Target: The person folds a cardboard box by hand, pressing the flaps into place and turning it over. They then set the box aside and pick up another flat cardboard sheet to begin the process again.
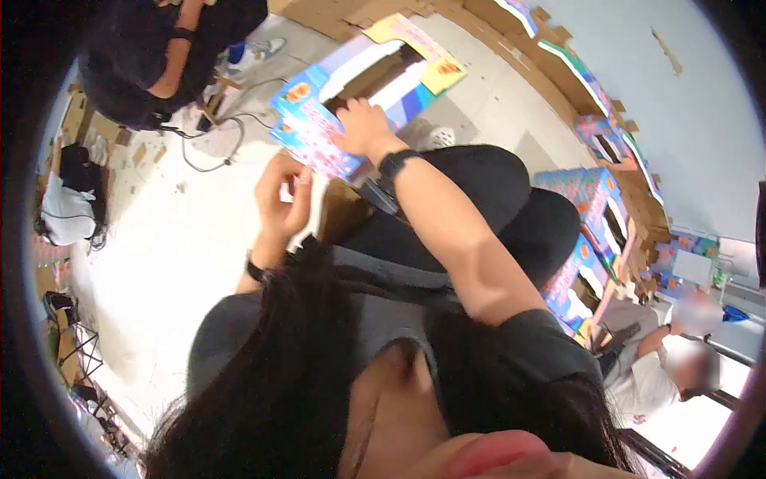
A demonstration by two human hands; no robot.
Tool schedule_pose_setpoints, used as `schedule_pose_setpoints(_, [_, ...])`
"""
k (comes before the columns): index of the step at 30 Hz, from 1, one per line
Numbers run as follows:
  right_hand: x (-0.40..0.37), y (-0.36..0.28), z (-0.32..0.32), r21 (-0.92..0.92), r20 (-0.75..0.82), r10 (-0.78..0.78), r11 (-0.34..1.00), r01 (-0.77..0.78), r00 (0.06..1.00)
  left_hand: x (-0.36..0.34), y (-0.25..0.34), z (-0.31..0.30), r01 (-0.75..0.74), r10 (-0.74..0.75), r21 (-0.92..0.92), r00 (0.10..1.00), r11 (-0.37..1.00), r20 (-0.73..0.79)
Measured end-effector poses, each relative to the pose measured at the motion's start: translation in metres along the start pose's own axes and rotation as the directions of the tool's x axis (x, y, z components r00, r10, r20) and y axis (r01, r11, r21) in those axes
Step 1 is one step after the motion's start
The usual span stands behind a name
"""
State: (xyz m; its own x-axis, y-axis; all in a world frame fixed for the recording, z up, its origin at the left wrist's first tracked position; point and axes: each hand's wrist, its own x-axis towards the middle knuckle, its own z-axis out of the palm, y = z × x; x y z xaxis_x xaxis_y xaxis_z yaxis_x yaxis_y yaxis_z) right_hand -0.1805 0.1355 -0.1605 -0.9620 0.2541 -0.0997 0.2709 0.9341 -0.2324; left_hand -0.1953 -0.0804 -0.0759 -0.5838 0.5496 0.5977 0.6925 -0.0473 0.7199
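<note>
A colourful printed cardboard box, blue, pink and yellow with a long cut-out opening, lies tilted in front of my knees. My right hand grips the near side of the box at the edge of the opening, its fingers bent over the cardboard. Just off the box's near left corner is my left hand, with fingers curled and thumb and fingertips close together; whatever they may hold is too small to tell. Both wrists wear dark bands.
Another person in dark clothes is at the upper left, beside cables on the floor. Similar printed boxes stand at my right, near a cardboard edging. A person in a light shirt is at the lower right.
</note>
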Motion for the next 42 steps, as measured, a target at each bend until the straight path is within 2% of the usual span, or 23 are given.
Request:
schedule_pose_setpoints(1, [-0.001, -0.004, 0.000, 0.004, 0.045, -0.012, 1.000, 0.012, 0.999, -0.010, -0.007, 0.003, 0.135, -0.135, -0.049, 0.991, 0.990, 0.010])
schedule_pose_setpoints(2, [0.000, -0.004, 0.005, 0.046, 0.064, -0.031, 0.999, 0.028, 0.997, -0.018, -0.014, 0.006, 0.315, -0.306, -0.134, 0.948, 0.940, 0.084])
schedule_pose_setpoints(3, [-0.001, -0.003, 0.018, 0.011, -0.026, -0.056, 0.998, 0.056, 0.998, -0.026, -0.018, 0.014, 0.429, -0.423, -0.315, 0.902, 0.847, 0.091])
schedule_pose_setpoints(4, [0.002, -0.001, 0.037, -0.006, -0.113, -0.071, 0.997, 0.071, 0.991, -0.028, -0.025, 0.015, 0.491, -0.459, -0.336, 0.871, 0.804, 0.175])
schedule_pose_setpoints(5, [0.001, -0.002, 0.030, -0.002, 0.006, -0.053, 0.999, 0.053, 0.999, -0.028, -0.028, 0.018, 0.480, -0.439, -0.325, 0.877, 0.815, 0.196])
schedule_pose_setpoints(6, [0.001, 0.001, 0.035, -0.009, 0.000, -0.052, 0.999, 0.052, 0.999, -0.024, -0.027, 0.018, 0.498, -0.447, -0.270, 0.864, 0.824, 0.232])
schedule_pose_setpoints(7, [0.002, 0.004, 0.038, -0.008, -0.078, -0.074, 0.997, 0.074, 0.994, -0.021, -0.026, 0.016, 0.540, -0.485, -0.212, 0.834, 0.814, 0.262])
schedule_pose_setpoints(9, [0.005, 0.005, 0.028, 0.005, -0.070, -0.137, 0.990, 0.138, 0.988, -0.028, -0.038, 0.024, 0.576, -0.521, -0.279, 0.816, 0.768, 0.250])
schedule_pose_setpoints(12, [0.007, 0.005, 0.032, -0.050, -0.172, -0.165, 0.986, 0.159, 0.971, -0.019, -0.022, 0.022, 0.623, -0.578, -0.415, 0.778, 0.663, 0.244])
schedule_pose_setpoints(15, [0.010, 0.009, 0.008, -0.060, -0.190, -0.158, 0.987, 0.149, 0.969, -0.013, -0.018, 0.018, 0.517, -0.456, -0.282, 0.853, 0.809, 0.256])
schedule_pose_setpoints(16, [0.012, 0.014, -0.003, -0.063, -0.244, -0.156, 0.987, 0.145, 0.957, -0.005, -0.009, 0.015, 0.423, -0.369, -0.185, 0.890, 0.887, 0.267])
schedule_pose_setpoints(17, [0.015, 0.019, -0.020, -0.058, -0.233, -0.134, 0.991, 0.124, 0.963, 0.002, -0.003, 0.014, 0.386, -0.330, -0.189, 0.905, 0.903, 0.270])
schedule_pose_setpoints(19, [0.014, 0.032, -0.045, -0.066, -0.362, -0.124, 0.992, 0.107, 0.924, 0.010, 0.007, 0.013, 0.312, -0.251, -0.195, 0.925, 0.930, 0.286])
schedule_pose_setpoints(20, [0.011, 0.037, -0.062, -0.056, -0.456, -0.129, 0.992, 0.116, 0.880, 0.013, 0.009, 0.008, 0.365, -0.271, -0.202, 0.885, 0.909, 0.379])
schedule_pose_setpoints(23, [-0.016, 0.042, -0.132, -0.066, -0.635, -0.096, 0.995, 0.071, 0.767, 0.018, 0.019, 0.021, 0.387, -0.251, -0.650, 0.922, 0.654, 0.296])
schedule_pose_setpoints(25, [-0.050, 0.046, -0.177, -0.101, -0.757, -0.127, 0.992, 0.077, 0.641, 0.027, 0.038, 0.022, 0.453, -0.267, -0.717, 0.892, 0.529, 0.366])
schedule_pose_setpoints(29, [-0.139, 0.069, -0.228, -0.237, -0.847, -0.208, 0.971, 0.002, 0.490, 0.031, 0.067, 0.036, 0.560, -0.257, -0.786, 0.826, 0.262, 0.502])
schedule_pose_setpoints(30, [-0.159, 0.075, -0.233, -0.285, -0.859, -0.244, 0.958, -0.024, 0.450, 0.032, 0.076, 0.039, 0.603, -0.247, -0.750, 0.797, 0.271, 0.551])
schedule_pose_setpoints(33, [-0.211, 0.079, -0.244, -0.279, -0.913, -0.247, 0.959, -0.053, 0.323, 0.027, 0.082, 0.057, 0.669, -0.184, -0.728, 0.742, 0.149, 0.644])
schedule_pose_setpoints(36, [-0.255, 0.081, -0.237, -0.373, -0.885, -0.270, 0.899, -0.229, 0.380, 0.024, 0.085, 0.075, 0.731, -0.142, -0.680, 0.680, 0.056, 0.719])
schedule_pose_setpoints(39, [-0.276, 0.087, -0.222, -0.320, -0.905, -0.186, 0.891, -0.323, 0.382, 0.023, 0.092, 0.089, 0.766, -0.117, -0.643, 0.637, -0.009, 0.762])
schedule_pose_setpoints(40, [-0.284, 0.090, -0.211, -0.303, -0.920, -0.177, 0.888, -0.345, 0.350, 0.023, 0.092, 0.095, 0.771, -0.100, -0.637, 0.633, -0.008, 0.768])
schedule_pose_setpoints(42, [-0.293, 0.091, -0.197, -0.252, -0.930, -0.114, 0.891, -0.378, 0.351, 0.021, 0.093, 0.105, 0.776, -0.069, -0.631, 0.629, -0.005, 0.774])
